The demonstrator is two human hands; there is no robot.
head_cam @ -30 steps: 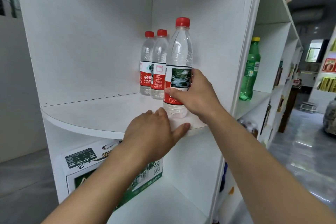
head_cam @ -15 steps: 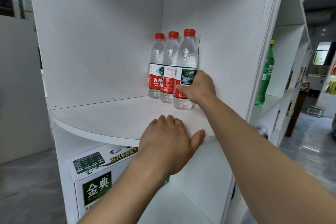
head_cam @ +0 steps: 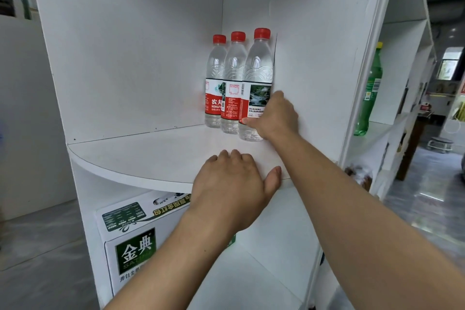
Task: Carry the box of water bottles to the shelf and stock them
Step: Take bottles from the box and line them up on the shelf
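On the white shelf, right hand grip around front water bottle, left hand flat, fingers spread, carton below

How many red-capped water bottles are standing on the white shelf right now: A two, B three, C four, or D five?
B: three red-capped water bottles stand in a row in the back corner of the white shelf, the right hand gripping the nearest.
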